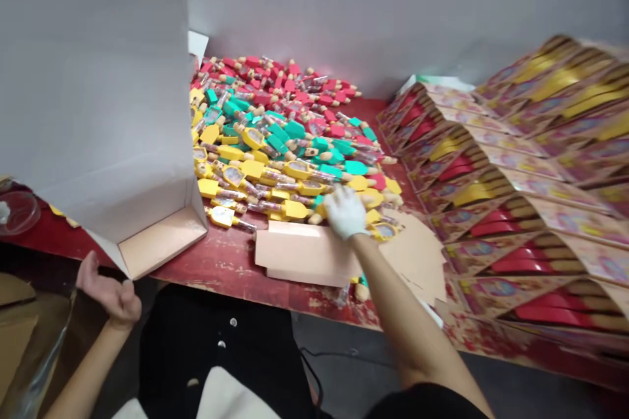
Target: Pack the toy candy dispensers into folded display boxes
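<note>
My right hand (346,211), in a white glove, reaches down into the near edge of a pile of small paddle-shaped pieces (295,170) with yellow, green or red heads and wood-coloured ends. Its fingertips are blurred among the yellow pieces, so a grip cannot be made out. Under my right wrist lies a folded pinkish-tan cardboard piece (304,253). My bare left hand (111,291) is palm up with loosely bent fingers and nothing visible in it. It is beside the lower corner of a white panel with a tan cardboard bottom (164,241); contact is unclear.
Several flat tan cardboard sheets (415,255) lie right of my right wrist. Rows of printed triangular packs (531,236) with red and yellow pieces fill the right of the red worn table (226,275). A clear round dish (19,213) sits far left, above brown cardboard (29,340).
</note>
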The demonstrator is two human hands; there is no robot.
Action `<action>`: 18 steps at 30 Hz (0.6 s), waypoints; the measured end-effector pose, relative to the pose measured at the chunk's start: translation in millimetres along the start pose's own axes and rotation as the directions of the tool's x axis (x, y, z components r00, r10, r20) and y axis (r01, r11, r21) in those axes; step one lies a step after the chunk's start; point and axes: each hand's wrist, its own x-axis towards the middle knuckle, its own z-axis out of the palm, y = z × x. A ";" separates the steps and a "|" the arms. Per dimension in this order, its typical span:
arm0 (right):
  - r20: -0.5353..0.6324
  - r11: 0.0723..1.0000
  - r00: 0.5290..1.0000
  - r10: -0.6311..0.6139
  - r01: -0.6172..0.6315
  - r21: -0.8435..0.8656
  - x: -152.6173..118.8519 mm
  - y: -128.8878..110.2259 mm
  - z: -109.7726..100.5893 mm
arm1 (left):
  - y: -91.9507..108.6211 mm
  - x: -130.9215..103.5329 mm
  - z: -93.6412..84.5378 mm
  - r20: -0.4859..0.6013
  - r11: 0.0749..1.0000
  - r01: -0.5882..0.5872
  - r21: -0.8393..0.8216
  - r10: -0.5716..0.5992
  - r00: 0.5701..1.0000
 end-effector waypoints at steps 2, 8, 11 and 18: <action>0.049 0.999 0.999 -0.004 0.006 -0.051 -4.4 -6.9 9.7 | 14.2 -15.0 -1.5 0.056 0.992 -0.121 -0.024 0.122 0.991; 0.077 0.991 0.996 -0.042 0.051 -0.121 -8.5 -8.9 17.5 | 80.4 -58.3 25.1 0.404 0.983 -0.154 -0.098 0.181 0.897; 0.074 0.985 0.992 -0.098 0.107 -0.136 -9.6 -5.7 14.7 | 107.9 -55.9 57.5 0.525 0.980 -0.166 -0.113 0.201 0.827; 0.334 0.974 0.919 -0.208 0.226 -0.016 3.0 17.5 -15.5 | 148.4 35.4 189.6 0.606 0.991 -0.086 -0.100 0.130 0.785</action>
